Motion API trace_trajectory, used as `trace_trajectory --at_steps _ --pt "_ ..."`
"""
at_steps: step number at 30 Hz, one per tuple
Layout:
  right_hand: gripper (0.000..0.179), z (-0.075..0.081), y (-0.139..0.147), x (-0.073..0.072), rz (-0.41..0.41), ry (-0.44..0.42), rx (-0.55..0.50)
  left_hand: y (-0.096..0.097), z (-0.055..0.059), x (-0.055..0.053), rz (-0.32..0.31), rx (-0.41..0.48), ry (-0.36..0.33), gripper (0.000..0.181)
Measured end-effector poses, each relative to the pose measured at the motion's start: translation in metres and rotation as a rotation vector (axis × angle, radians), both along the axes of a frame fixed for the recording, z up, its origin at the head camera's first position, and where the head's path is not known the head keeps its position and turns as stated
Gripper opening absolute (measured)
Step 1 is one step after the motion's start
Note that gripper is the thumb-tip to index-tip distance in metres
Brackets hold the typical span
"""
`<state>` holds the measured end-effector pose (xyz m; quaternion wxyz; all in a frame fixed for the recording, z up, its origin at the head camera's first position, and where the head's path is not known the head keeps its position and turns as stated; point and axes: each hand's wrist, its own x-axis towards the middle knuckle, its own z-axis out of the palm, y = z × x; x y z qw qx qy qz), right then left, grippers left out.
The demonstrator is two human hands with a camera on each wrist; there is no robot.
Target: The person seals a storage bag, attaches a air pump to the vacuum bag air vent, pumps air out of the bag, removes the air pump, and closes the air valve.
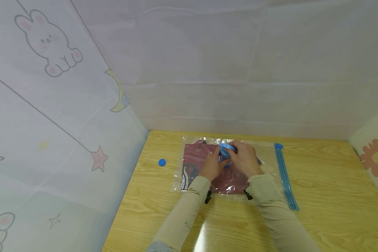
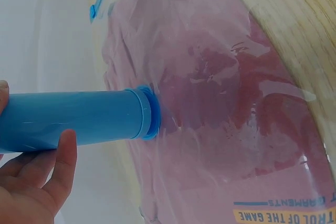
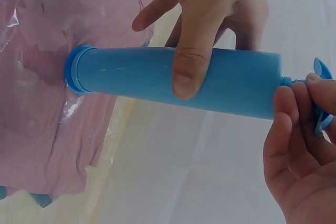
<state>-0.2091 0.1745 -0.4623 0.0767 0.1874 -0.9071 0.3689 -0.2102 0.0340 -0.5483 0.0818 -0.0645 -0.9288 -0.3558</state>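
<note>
Left hand: the left hand [image 1: 211, 166] grasps the barrel of a blue hand pump [image 3: 157, 77], its thumb laid across the cylinder as seen from the right wrist.
Right hand: the right hand [image 1: 245, 159] grips the pump's handle [image 3: 321, 98], its thumb and fingers gathered about the crosspiece at the end of a short visible rod.
Pump: a smooth cylinder standing over the middle of the bag; its lower end meets a darker blue ring [image 2: 153, 113] on the film.
Bag: a transparent bag [image 1: 266, 148] lying flat on the bench [image 1: 327, 182], its film creased and glossy.
Seal: a blue strip [image 1: 285, 175] along the bag's right side, with a blue slider [image 1: 279, 145] at its far end.
Contents: a dark red garment [image 1: 198, 154] inside the bag; printed lettering [image 2: 283, 216], partly cut off by the frame, shows in the left wrist view.
Disc: a small round blue disc [image 1: 162, 162] on the bench, left of the bag and apart from it.
Sleeves: beige on both forearms, with a black strap [image 1: 208, 197] hanging near the left wrist.
Surround: pale wall sheets, printed with a rabbit [image 1: 48, 42], a moon and a star at left and a flower [image 1: 377, 157] at right.
</note>
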Motion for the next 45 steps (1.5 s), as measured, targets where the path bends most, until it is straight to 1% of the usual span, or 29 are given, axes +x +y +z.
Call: trace_trajectory --at_steps 5,11,18,22,25,28,32,35,40,45 --pt "0.019 0.001 0.0 0.001 0.01 0.003 0.013 0.0 -0.001 0.0 -0.006 -0.002 0.03 0.048" --pt "0.018 0.001 0.0 0.001 0.022 0.038 -0.002 0.001 -0.003 0.0 -0.005 -0.029 0.083 0.047" --pt "0.017 0.004 0.0 0.003 0.014 0.036 -0.038 0.001 -0.003 0.001 0.003 -0.035 0.071 0.046" --pt "0.02 0.011 0.0 0.007 0.01 0.057 -0.072 0.002 -0.004 0.0 0.01 -0.029 0.064 0.051" --pt "0.019 0.019 -0.001 0.011 0.002 0.119 -0.121 0.002 -0.005 0.0 0.016 -0.008 0.038 0.053" --pt "0.015 0.031 -0.001 0.015 -0.005 0.225 -0.185 0.002 -0.006 -0.001 0.024 -0.001 0.03 0.053" --pt "0.008 0.048 -0.002 0.02 -0.003 0.401 -0.255 0.002 -0.009 -0.003 0.032 -0.01 0.061 0.053" --pt "0.006 0.061 -0.002 0.024 -0.005 0.5 -0.302 0.002 -0.011 -0.004 0.032 -0.009 0.083 0.053" --pt "0.008 0.078 -0.002 0.032 -0.011 0.572 -0.364 0.002 -0.011 -0.003 0.027 -0.005 0.093 0.054" --pt "0.008 0.088 -0.003 0.037 0.002 0.608 -0.425 0.002 -0.008 -0.002 0.024 0.004 0.052 0.055"
